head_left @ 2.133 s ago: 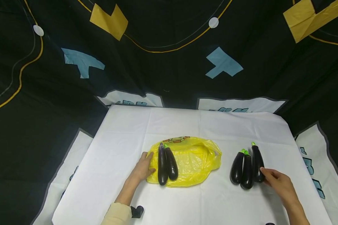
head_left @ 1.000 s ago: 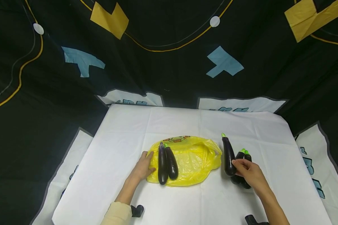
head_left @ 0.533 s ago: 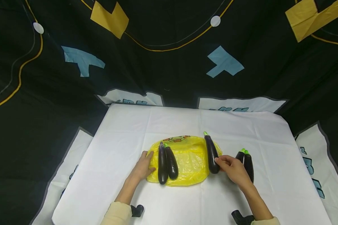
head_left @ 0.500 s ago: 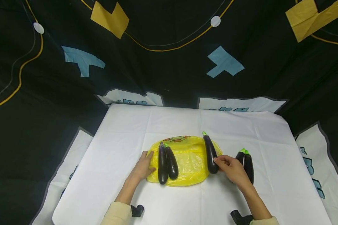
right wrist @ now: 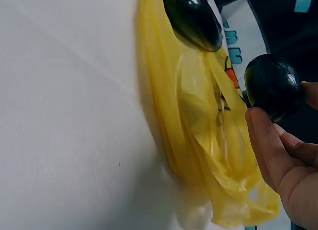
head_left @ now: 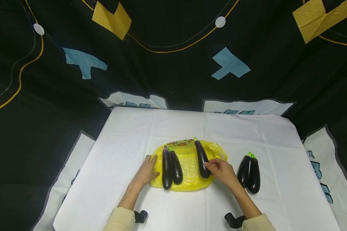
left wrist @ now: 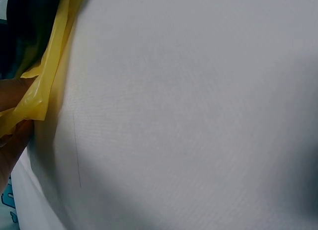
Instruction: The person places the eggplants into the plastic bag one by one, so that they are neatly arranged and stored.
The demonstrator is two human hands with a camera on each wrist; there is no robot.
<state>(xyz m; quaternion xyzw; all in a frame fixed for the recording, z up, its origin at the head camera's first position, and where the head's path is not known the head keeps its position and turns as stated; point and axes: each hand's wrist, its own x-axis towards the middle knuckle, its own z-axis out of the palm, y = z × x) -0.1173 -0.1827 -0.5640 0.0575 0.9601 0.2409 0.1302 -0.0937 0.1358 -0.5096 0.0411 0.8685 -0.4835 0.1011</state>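
My right hand point(head_left: 222, 171) holds an eggplant point(head_left: 201, 159) by its lower side, over the right part of a yellow plastic bag point(head_left: 188, 186). In the right wrist view, the round end of this eggplant point(right wrist: 273, 86) sits between thumb and fingers, raised above the bag. My left hand point(head_left: 146, 170) pinches the bag's left edge; the left wrist view shows yellow plastic point(left wrist: 37, 98) between thumb and finger. Two more eggplants, a longer one point(head_left: 166, 168) and a shorter one point(head_left: 176, 168), lie side by side on the bag's left part, close to my left fingers.
Two eggplants, one on the left point(head_left: 243, 171) and one on the right point(head_left: 253, 176), lie together on the white tablecloth point(head_left: 283, 154) right of the bag. Black wrist devices show beside both sleeves. A dark printed curtain point(head_left: 162, 77) hangs behind the table.
My right hand has lifted an eggplant from the group of three on the right and carried it left, over the bag. The left hand has stayed at the bag's left edge.
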